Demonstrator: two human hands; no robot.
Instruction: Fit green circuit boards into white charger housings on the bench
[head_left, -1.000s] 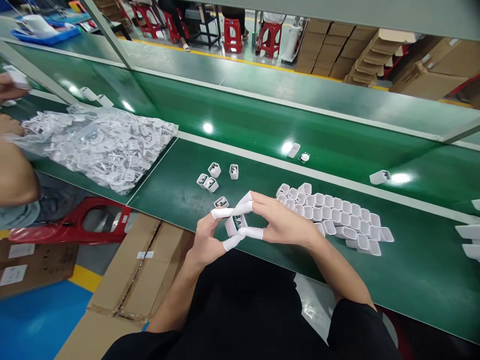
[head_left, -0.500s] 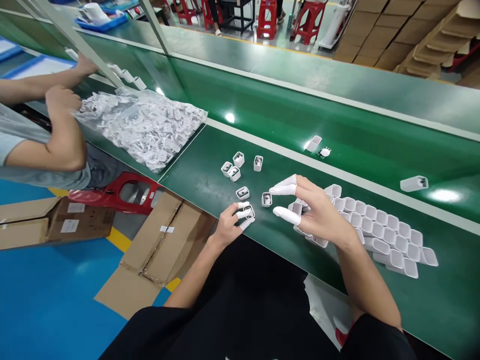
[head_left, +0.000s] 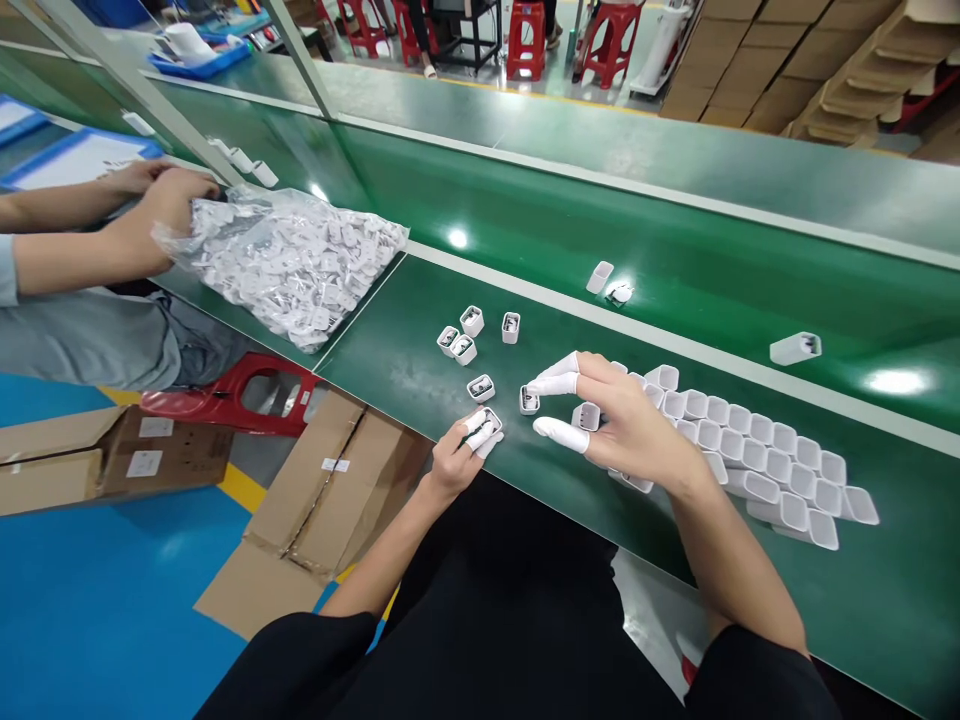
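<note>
My left hand [head_left: 459,455], in white finger cots, grips a small white plastic housing [head_left: 493,421] by the front edge of the green bench; its fingers lie partly over the opening. My right hand [head_left: 626,415], also in finger cots, has thumb and fingers spread apart. Its fingertips are at the rim of another white housing [head_left: 529,402] with dark and metal parts inside; whether they touch it I cannot tell. One more filled housing [head_left: 481,388] lies just beyond my left hand. Several others, such as the housing [head_left: 472,320], stand farther back.
Rows of white housings [head_left: 780,470] lie on the right, partly behind my right forearm. A clear bag of small white parts [head_left: 292,265] sits on the left, with a co-worker's hands [head_left: 169,205] at it. Two housings and a loose part [head_left: 619,293] lie near the back wall.
My left fingers have shifted over the top of the housing they hold. My right hand stays nearly in place. The co-worker's hands have come together at the bag. The view has shifted slightly.
</note>
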